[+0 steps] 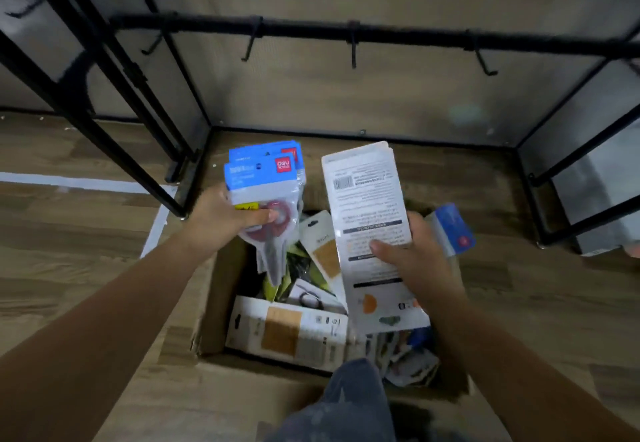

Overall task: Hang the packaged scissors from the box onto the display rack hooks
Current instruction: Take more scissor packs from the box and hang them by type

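My left hand (221,214) grips a small stack of blue-topped scissors packs (265,178) with red-handled scissors, held above the left side of the open cardboard box (214,306). My right hand (414,258) holds a long white card pack (369,219), its printed back facing me, over the box's right side. Another blue-topped pack (453,228) shows just behind that hand. Inside the box lie several more packs, among them a white one with a tan panel (287,330). Above runs the rack's black bar (346,31) with bare hooks (353,50).
The box stands on the wood-look floor at the foot of the black metal rack frame (540,178). A second frame leg (114,115) slants down on the left. White tape (79,183) marks the floor on the left. A knee in dark cloth (346,403) is at the bottom.
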The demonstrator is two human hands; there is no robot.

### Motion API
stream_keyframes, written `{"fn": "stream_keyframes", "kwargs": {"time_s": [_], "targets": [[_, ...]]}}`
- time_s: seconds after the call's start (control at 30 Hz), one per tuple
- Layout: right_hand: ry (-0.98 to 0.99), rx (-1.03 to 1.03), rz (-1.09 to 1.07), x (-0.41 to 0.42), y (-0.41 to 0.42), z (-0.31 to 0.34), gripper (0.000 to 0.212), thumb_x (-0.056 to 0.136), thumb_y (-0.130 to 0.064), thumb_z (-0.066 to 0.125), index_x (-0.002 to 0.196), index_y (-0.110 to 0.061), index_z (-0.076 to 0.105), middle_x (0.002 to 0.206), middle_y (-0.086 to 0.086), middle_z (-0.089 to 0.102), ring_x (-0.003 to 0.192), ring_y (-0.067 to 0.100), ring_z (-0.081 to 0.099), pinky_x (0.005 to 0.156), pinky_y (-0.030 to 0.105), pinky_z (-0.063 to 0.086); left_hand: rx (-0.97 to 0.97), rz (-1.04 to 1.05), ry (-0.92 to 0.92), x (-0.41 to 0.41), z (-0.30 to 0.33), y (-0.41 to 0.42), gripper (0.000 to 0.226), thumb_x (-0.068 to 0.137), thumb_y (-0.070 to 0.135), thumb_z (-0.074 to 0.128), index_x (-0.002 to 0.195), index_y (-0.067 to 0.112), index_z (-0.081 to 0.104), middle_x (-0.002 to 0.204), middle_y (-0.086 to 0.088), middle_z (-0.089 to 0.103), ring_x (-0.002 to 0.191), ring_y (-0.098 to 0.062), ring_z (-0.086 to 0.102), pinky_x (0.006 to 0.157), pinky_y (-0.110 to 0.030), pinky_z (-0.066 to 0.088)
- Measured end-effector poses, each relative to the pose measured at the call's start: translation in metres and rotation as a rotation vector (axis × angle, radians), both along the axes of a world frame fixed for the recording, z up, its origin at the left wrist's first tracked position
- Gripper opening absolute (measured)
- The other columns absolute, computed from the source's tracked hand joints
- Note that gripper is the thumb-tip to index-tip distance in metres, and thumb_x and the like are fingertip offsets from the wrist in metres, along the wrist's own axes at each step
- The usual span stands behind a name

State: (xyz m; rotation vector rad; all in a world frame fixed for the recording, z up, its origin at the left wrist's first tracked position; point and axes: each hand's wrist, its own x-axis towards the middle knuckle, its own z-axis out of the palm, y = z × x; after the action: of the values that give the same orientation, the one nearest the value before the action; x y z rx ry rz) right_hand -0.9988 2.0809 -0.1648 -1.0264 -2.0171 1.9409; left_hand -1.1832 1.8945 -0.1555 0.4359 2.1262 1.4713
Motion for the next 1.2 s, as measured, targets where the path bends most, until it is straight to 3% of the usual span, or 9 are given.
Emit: {"fn": "stream_keyframes", "kwargs": {"time_s": [0.17,0.33,0.47,0.6,0.67,0.77,0.93,1.07,1.2], "targets": [[0.112,-0.047,-0.105,-0.011,0.005,0.129,0.026,0.083,-0.002,0.065,0.101,-0.019,0.060,0.092,-0.005,0.072,0.082,0.007,0.068,0.059,0.015,0.052,0.162,0.008,-0.122,0.011,0.116,0.022,0.029,0.076,-0.014,0.065,0.091,0.011,0.065,0.072,0.008,0.071,0.066,-0.004,0.065,0.062,-0.018,0.053],[0.164,-0.068,-0.128,-0.010,0.009,0.275,0.028,0.080,-0.003,0.067,0.098,-0.024,0.061,0.092,-0.006,0.073,0.086,0.014,0.070,0.073,0.031,0.056,0.343,0.156,-0.242,0.031,0.253,0.044,0.018,0.081,-0.005,0.064,0.085,0.013,0.065,0.064,0.008,0.068,0.058,-0.007,0.061,0.054,-0.018,0.046],[0.182,-0.106,-0.097,0.006,0.011,0.399,0.024,0.085,-0.007,0.065,0.105,-0.019,0.059,0.098,-0.001,0.072,0.094,0.021,0.068,0.086,0.043,0.053,0.442,0.291,-0.444,0.052,0.363,0.058,0.008,0.084,0.008,0.063,0.079,0.013,0.066,0.064,-0.003,0.064,0.065,-0.022,0.052,0.067,-0.033,0.038],[0.254,-0.136,-0.115,0.033,0.013,0.504,0.026,0.087,0.000,0.058,0.113,-0.003,0.060,0.110,0.015,0.068,0.101,0.032,0.064,0.089,0.045,0.051,0.517,0.246,-0.547,0.089,0.465,0.069,0.012,0.088,0.010,0.058,0.079,0.013,0.064,0.061,-0.002,0.064,0.056,-0.016,0.058,0.048,-0.022,0.048],[0.277,-0.104,-0.113,0.047,0.015,0.546,0.019,0.086,0.003,0.059,0.099,-0.009,0.065,0.099,0.011,0.069,0.090,0.027,0.066,0.084,0.040,0.052,0.566,0.252,-0.562,0.109,0.507,0.072,0.012,0.088,0.008,0.059,0.078,0.012,0.064,0.061,-0.001,0.065,0.057,-0.014,0.061,0.057,-0.026,0.053],[0.314,-0.071,-0.105,0.066,0.020,0.593,0.020,0.085,0.002,0.061,0.100,-0.011,0.066,0.097,0.007,0.070,0.090,0.024,0.066,0.082,0.037,0.052,0.603,0.269,-0.495,0.131,0.556,0.071,0.008,0.086,0.007,0.062,0.081,0.012,0.064,0.065,-0.001,0.067,0.064,-0.015,0.060,0.070,-0.031,0.048],[0.443,-0.037,-0.107,0.077,0.020,0.635,0.018,0.086,0.000,0.059,0.092,-0.014,0.068,0.081,-0.005,0.074,0.074,0.012,0.071,0.060,0.026,0.057,0.648,0.241,-0.406,0.136,0.604,0.066,0.010,0.085,-0.001,0.062,0.080,0.008,0.064,0.061,-0.002,0.069,0.054,-0.012,0.065,0.052,-0.026,0.054],[0.479,-0.022,-0.246,0.066,0.011,0.652,0.017,0.086,0.001,0.060,0.099,-0.009,0.065,0.085,-0.001,0.072,0.076,0.018,0.069,0.064,0.032,0.055,0.680,0.186,-0.369,0.126,0.622,0.056,0.006,0.087,0.006,0.062,0.085,0.009,0.066,0.070,-0.004,0.071,0.069,-0.018,0.064,0.074,-0.035,0.054],[0.535,0.172,-0.299,0.048,0.001,0.671,0.017,0.087,-0.005,0.063,0.095,-0.020,0.062,0.088,-0.010,0.070,0.077,0.009,0.069,0.057,0.021,0.053,0.724,0.200,-0.182,0.110,0.641,0.048,0.020,0.090,0.004,0.056,0.071,0.008,0.060,0.051,-0.002,0.062,0.042,-0.012,0.056,0.047,-0.020,0.042]]}}
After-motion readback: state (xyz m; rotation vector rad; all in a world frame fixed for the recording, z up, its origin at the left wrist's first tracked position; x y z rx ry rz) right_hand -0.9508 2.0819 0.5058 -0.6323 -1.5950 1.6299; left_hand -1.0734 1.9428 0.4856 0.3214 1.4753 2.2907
